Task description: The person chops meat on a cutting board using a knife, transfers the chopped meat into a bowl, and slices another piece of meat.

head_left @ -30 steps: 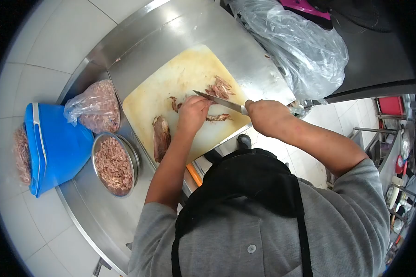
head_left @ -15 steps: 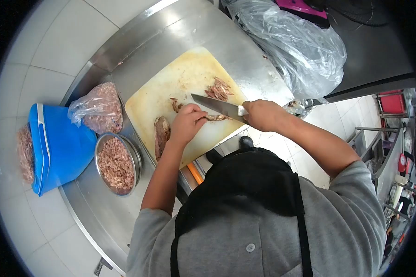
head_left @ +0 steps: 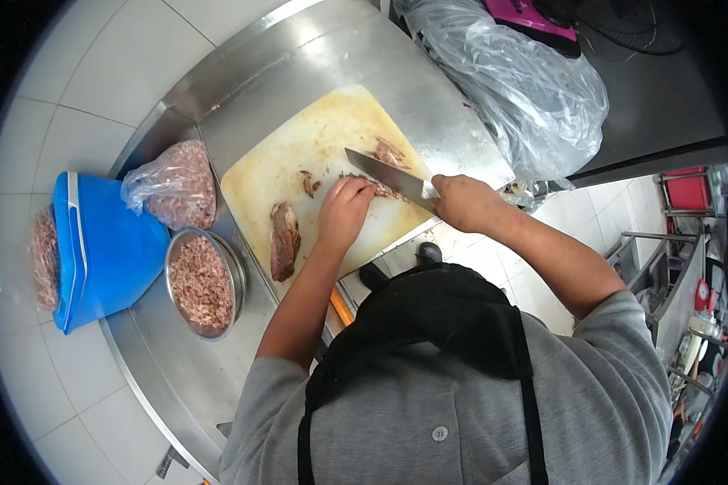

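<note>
My right hand [head_left: 465,202] is closed round the handle of a broad kitchen knife [head_left: 387,174], whose blade points up and to the left over the cutting board [head_left: 255,174]. Under and beside the blade lies a strip of meat [head_left: 383,190]. With its fingers bent, my left hand [head_left: 344,212] presses on the left end of that strip. Past the blade sits a small pile of cut meat [head_left: 390,152]. A larger chunk of meat [head_left: 284,241] rests at the board's left side, and small scraps [head_left: 309,184] lie near my left hand.
Left of the board stand a metal bowl of chopped meat [head_left: 202,284], a plastic bag of meat [head_left: 184,186] and a blue cooler [head_left: 109,246]. A large clear plastic bag [head_left: 526,97] lies at the upper right of the steel table [head_left: 332,48].
My left hand has shifted right and slightly up along the meat strip. The knife has moved a little right and swung over the strip, nearer the cut pile.
</note>
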The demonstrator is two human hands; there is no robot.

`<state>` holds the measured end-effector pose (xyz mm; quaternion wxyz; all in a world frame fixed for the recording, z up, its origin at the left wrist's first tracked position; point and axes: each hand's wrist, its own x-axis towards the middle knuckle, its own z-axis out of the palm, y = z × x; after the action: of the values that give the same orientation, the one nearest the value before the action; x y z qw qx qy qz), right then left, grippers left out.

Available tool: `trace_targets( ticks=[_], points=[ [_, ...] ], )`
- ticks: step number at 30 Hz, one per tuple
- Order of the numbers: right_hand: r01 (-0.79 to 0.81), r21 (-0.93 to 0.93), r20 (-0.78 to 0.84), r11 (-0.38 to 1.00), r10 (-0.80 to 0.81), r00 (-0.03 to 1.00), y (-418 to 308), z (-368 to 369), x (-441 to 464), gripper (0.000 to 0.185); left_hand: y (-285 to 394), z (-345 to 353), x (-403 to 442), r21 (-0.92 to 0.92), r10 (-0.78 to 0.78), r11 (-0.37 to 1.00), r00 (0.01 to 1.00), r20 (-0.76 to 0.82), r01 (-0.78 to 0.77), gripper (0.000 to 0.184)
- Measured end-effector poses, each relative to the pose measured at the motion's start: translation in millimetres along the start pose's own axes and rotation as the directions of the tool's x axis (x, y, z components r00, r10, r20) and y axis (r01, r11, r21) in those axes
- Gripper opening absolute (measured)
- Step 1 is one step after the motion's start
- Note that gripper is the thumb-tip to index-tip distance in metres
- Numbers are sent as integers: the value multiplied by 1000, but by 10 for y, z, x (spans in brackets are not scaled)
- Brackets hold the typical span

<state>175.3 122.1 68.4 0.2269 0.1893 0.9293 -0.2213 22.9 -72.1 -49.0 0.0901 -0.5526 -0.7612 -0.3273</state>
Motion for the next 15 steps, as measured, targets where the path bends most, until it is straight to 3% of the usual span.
trace_targets(
  ticks=[4, 11, 15],
  points=[
    [-17, -83, 28, 996, 19, 999, -144, -212, -157, 25, -48, 40, 3, -44, 28, 999, 998, -59, -31, 12],
    [-36, -166, 129, 985, 58, 990, -256, -184, -236, 25, -81, 160, -68, -104, -75, 992, 993, -93, 66, 13],
    [58, -126, 42, 990, -54, 998, -268, -25, -53, 21, -83, 117, -49, -183, -115, 978, 990, -80, 99, 13]
  ],
)
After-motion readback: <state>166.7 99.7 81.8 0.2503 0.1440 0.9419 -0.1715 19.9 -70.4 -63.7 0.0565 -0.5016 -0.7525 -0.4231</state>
